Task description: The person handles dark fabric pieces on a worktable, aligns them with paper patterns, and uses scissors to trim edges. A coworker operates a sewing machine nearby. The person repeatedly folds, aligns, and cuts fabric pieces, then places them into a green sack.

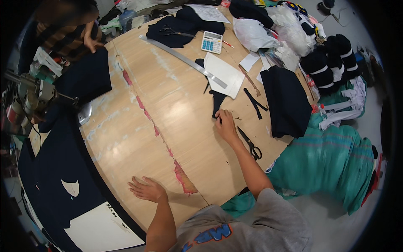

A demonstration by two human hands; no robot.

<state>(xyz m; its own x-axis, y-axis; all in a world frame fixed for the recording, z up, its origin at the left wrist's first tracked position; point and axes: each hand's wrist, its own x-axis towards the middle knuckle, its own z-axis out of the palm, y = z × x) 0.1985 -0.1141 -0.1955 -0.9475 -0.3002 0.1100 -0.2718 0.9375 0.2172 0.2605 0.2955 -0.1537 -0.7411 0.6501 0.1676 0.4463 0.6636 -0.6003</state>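
Navy fabric scrap (pixel 218 103) at the right hand (pixel 226 124), on the wood-grain counter (pixel 193 134).
Right grip pinched together on the scrap's lower end; upper end by the white paper sheet (pixel 224 69), which has a steel ruler (pixel 189 62) lying across it. Black scissors (pixel 252 148) just beside the right forearm. Left hand (pixel 147 190) fingers spread apart, palm down, counter's near side; cannot tell if touching.

The work area contains a large table (pixel 201 143) with a light wood-grain top, worn along a lengthwise seam and reflecting light in pale patches. The floor (pixel 327 206) is grey. A bulging green sack (pixel 323 161) occupies the right side; a sewing machine (pixel 41 88) stands left.
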